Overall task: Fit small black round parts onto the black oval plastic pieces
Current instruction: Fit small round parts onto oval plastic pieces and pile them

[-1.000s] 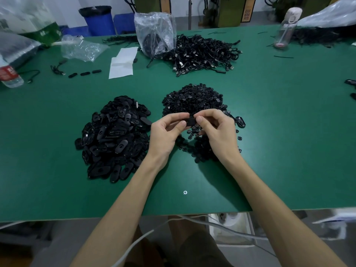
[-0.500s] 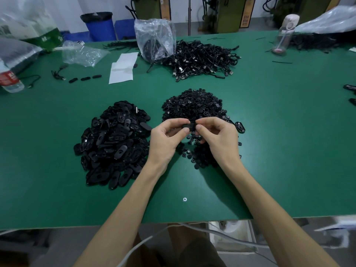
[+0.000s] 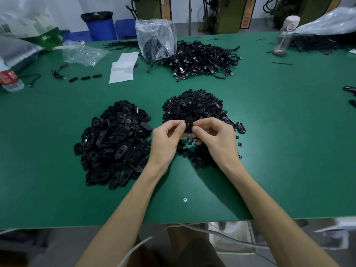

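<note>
One black oval piece [image 3: 189,124] is pinched upright between the fingertips of my left hand [image 3: 166,140] and my right hand [image 3: 215,138], just above the table. A heap of black oval plastic pieces [image 3: 113,143] lies to the left of my hands. A heap of small black round parts [image 3: 194,106] lies behind and under my hands, with a few scattered to the right. Whether a round part sits in the held piece is hidden by my fingers.
The green table [image 3: 279,151] carries a pile of black cables [image 3: 202,60] and a plastic bag [image 3: 156,38] at the back, white paper [image 3: 123,67], a water bottle [image 3: 9,78] far left and a clear drink bottle [image 3: 285,35] far right. A single oval piece [image 3: 240,128] lies right of my hands.
The held oval piece has turned from lying flat between my fingertips to standing upright. Both hands stay over the round-part heap; the camera tilted slightly.
</note>
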The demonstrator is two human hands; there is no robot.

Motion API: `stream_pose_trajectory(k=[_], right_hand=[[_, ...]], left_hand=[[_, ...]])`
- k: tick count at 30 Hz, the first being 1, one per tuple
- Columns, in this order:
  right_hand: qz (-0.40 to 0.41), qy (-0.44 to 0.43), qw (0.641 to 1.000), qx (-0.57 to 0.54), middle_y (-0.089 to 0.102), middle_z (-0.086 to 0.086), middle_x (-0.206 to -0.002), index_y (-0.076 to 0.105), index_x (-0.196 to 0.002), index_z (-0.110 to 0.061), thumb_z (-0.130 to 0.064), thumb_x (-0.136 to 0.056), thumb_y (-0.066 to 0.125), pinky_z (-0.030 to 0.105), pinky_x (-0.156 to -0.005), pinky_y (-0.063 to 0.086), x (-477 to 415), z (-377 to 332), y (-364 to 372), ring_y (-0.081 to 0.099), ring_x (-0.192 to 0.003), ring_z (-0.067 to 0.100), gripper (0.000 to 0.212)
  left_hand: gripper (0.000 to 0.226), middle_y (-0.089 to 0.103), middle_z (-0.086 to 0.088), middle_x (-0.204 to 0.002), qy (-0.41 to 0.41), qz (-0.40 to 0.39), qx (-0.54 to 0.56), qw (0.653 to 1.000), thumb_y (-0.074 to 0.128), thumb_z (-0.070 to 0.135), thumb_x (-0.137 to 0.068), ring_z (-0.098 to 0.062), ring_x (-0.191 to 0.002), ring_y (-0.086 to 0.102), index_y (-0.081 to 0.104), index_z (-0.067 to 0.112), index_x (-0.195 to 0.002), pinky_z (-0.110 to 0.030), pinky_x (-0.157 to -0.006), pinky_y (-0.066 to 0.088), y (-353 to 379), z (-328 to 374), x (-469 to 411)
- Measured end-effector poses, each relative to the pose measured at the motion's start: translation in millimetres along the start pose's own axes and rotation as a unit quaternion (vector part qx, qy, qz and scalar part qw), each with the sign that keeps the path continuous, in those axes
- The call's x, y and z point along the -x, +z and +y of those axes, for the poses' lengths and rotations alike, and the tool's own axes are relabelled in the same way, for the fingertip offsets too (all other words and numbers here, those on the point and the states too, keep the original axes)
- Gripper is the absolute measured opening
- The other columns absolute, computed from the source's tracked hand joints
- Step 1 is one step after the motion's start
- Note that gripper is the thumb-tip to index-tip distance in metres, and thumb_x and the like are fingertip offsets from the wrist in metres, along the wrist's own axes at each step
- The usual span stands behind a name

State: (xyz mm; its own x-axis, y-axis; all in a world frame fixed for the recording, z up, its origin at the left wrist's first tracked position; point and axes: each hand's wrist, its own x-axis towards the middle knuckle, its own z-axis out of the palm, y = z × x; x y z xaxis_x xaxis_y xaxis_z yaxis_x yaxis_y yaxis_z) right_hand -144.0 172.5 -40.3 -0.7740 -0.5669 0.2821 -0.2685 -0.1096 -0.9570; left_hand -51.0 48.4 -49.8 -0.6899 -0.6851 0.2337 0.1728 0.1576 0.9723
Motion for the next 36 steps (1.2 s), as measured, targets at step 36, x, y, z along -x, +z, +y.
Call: stream_pose_trajectory(k=[36], right_hand=[[0.032,0.002,0.999,0.018,0.075,0.001,-0.081,0.076,-0.092,-0.015,-0.009,-0.092,0.074,0.038,-0.069,0.061,-0.5,-2.9,0.8,0.071,-0.074,0.019,0.006]], left_hand=[[0.015,0.08,-0.006,-0.085,-0.012,-0.022,0.003,1.0,0.076,0.005,-0.092,-0.024,-0.074,0.077,0.072,0.015,-0.103,-0.026,-0.07,0.06,1.2,2.5,2.0]])
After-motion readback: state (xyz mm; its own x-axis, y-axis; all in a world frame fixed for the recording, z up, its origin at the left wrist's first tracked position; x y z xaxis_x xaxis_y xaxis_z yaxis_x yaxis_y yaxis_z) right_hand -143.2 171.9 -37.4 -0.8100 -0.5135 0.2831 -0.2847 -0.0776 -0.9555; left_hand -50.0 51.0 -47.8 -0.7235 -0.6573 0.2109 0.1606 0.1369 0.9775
